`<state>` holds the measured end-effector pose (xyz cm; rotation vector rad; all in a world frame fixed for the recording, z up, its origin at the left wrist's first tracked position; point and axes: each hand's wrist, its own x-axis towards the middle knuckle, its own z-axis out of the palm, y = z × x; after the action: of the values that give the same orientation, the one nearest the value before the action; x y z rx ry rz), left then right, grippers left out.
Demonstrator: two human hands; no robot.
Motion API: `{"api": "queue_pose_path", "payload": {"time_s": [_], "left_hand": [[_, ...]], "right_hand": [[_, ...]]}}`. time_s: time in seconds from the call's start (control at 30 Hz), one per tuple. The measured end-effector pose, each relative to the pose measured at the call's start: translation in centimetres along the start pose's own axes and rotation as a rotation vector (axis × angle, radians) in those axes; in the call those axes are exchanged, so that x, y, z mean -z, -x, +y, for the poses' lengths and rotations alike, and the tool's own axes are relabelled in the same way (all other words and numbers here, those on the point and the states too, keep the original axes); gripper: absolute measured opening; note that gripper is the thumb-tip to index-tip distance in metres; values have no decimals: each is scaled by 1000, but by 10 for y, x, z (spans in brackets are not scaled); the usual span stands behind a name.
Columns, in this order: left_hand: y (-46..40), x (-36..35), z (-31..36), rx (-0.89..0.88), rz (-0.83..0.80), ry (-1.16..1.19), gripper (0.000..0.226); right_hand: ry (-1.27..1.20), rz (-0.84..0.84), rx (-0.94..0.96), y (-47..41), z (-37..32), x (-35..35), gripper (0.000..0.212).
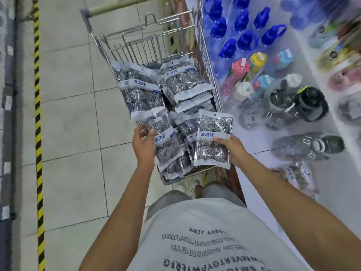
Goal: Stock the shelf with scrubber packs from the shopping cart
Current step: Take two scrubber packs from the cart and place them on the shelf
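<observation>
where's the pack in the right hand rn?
Head view, right of centre: scrubber pack gripped by right hand over the cart's near right corner, beside the shelf.

Silvery scrubber packs heaped in wire cart

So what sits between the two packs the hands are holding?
In the head view, between the left hand's pack and the right hand's pack lie more scrubber packs, piled in the cart.
</observation>
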<state>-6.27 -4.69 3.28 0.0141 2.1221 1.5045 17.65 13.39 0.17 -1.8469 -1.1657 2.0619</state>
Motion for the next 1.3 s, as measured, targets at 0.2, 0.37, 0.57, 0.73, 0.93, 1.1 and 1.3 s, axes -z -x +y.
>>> {"api": "queue_pose_path", "payload": {"time_s": [0.2, 0.37, 0.57, 0.73, 0.93, 1.1, 1.3], "left_hand": [[13, 32, 6, -37, -288, -18, 30], [41, 33, 8, -88, -530, -110, 36], [87, 5, 3, -28, -696, -183, 44], [134, -27, -19, 92, -818, -316, 53], [219, -45, -51, 166, -1136, -497, 61], [292, -54, -89, 213, -1338, -685, 63], [379, -63, -122, 123, -1447, -751, 54]], "right_hand": [[-212, 140, 74, 65, 56, 12, 45], [-394, 241, 112, 109, 107, 24, 48], [-576, 358, 161, 156, 157, 50, 67], [-747, 487, 182, 203, 208, 78, 44], [-873, 638, 172, 271, 298, 112, 52], [-965, 760, 86, 332, 377, 131, 60], [-1025, 829, 68, 376, 450, 154, 66]]}}
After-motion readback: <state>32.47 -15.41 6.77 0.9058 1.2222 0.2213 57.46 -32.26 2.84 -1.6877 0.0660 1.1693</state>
